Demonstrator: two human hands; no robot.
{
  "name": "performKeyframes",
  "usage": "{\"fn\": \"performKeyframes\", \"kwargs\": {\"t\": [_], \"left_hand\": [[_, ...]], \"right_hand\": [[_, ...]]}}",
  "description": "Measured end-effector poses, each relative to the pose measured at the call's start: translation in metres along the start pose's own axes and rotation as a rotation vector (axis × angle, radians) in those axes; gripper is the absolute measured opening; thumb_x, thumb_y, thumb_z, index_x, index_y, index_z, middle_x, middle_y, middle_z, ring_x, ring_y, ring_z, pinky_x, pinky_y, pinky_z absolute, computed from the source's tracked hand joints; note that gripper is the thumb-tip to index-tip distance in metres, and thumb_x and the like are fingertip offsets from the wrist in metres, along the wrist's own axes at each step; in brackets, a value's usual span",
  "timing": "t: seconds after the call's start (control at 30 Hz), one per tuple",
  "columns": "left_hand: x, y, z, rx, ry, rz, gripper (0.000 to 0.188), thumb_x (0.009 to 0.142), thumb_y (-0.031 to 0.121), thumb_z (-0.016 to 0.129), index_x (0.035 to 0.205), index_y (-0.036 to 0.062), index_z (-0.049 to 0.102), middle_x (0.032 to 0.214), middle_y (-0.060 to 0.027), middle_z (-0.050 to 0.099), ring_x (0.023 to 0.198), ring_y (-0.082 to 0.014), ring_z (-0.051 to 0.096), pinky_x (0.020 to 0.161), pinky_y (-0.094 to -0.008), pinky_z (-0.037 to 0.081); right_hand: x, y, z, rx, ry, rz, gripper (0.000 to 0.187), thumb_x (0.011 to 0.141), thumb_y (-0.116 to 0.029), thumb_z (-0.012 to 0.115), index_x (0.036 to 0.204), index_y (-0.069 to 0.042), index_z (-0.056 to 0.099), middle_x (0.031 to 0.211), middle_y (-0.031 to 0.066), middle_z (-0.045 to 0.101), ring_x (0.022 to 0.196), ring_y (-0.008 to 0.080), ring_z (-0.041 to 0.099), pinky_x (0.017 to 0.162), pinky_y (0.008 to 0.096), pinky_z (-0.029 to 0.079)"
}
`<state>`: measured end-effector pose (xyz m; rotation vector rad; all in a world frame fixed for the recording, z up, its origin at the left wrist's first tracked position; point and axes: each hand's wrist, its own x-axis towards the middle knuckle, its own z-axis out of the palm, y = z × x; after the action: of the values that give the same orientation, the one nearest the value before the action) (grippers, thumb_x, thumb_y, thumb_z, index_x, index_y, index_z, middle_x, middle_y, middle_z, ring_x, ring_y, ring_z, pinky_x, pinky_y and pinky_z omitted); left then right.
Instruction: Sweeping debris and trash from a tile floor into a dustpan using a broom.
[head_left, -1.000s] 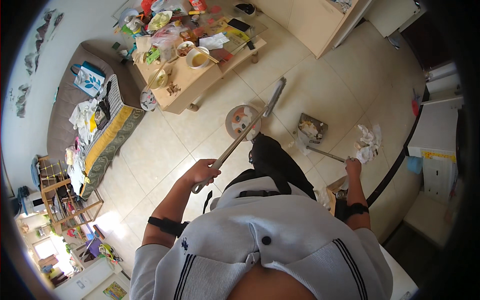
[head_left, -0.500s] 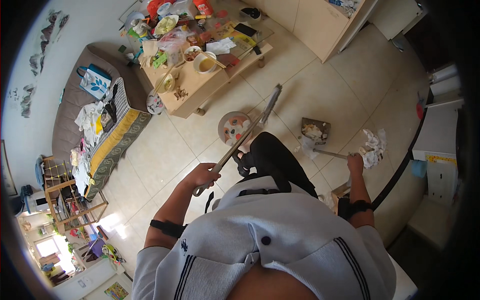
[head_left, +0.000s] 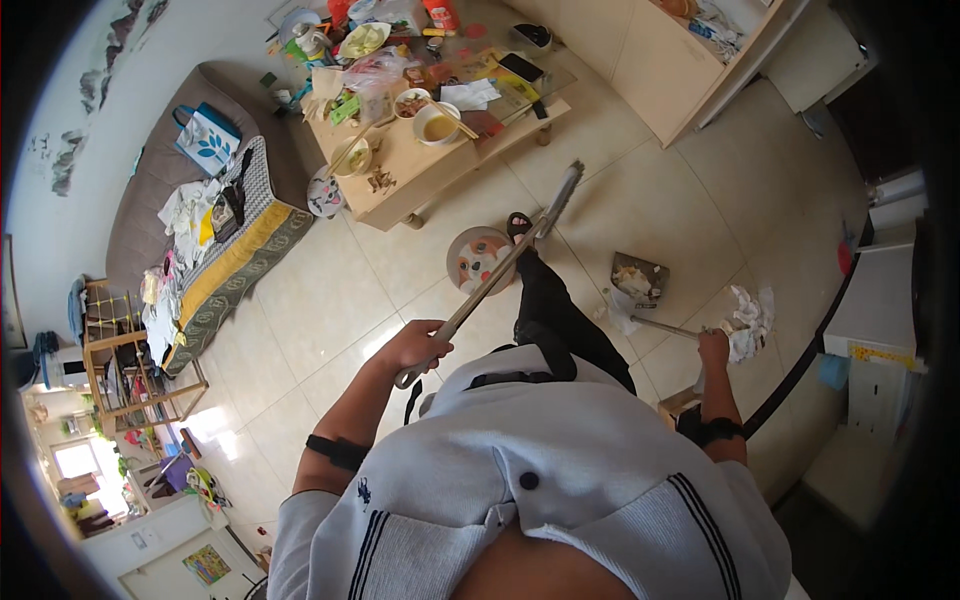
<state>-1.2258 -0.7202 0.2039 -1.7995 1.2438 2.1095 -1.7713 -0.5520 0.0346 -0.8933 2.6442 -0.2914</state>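
My left hand [head_left: 418, 347] is closed round the upper end of a long grey broom [head_left: 490, 283] handle. The broom slants away to the far right, its bristle head beyond the round stool with a cartoon dog face [head_left: 478, 260]. My right hand [head_left: 713, 346] grips the thin handle of a dustpan [head_left: 640, 279], which rests on the tiled floor with pale crumpled litter in it. Crumpled white plastic [head_left: 748, 322] lies just beside my right hand; whether I touch it I cannot tell. My sandalled foot [head_left: 519, 227] is next to the stool and the broom handle.
A wooden table [head_left: 395, 205] crowded with bowls, chopsticks, bags and a phone [head_left: 521, 67] stands at the far left. A sofa [head_left: 150, 200] with clothes and a tote bag is left of it. A cardboard box [head_left: 680, 408] sits by my right forearm. Cabinets line the right.
My foot has stepped forward and now shows beside the stool. The view has shifted a little. Both hands keep their holds on the broom and the dustpan.
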Motion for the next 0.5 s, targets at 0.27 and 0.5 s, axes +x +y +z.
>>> {"fn": "performKeyframes", "kwargs": {"t": [0.27, 0.5], "left_hand": [[-0.001, -0.002, -0.002, -0.036, 0.016, 0.014, 0.04, 0.068, 0.01, 0.055, 0.106, 0.0009, 0.045, 0.061, -0.0026, 0.049, 0.046, -0.0091, 0.045, 0.039, -0.0227, 0.037], [-0.002, 0.005, -0.003, -0.054, 0.024, -0.043, 0.039, 0.068, 0.009, 0.055, 0.105, 0.0011, 0.045, 0.061, -0.0022, 0.048, 0.045, -0.0088, 0.045, 0.039, -0.0224, 0.037]], "right_hand": [[-0.02, -0.063, -0.038, -0.087, -0.176, 0.091, 0.03, 0.068, -0.022, 0.051, 0.086, 0.001, 0.052, 0.085, 0.0193, 0.055, 0.081, 0.033, 0.052, 0.069, 0.0365, 0.041], [-0.005, -0.036, -0.025, -0.049, -0.198, 0.123, 0.028, 0.068, -0.022, 0.051, 0.086, 0.0, 0.053, 0.083, 0.019, 0.055, 0.079, 0.0332, 0.053, 0.068, 0.0368, 0.041]]}}
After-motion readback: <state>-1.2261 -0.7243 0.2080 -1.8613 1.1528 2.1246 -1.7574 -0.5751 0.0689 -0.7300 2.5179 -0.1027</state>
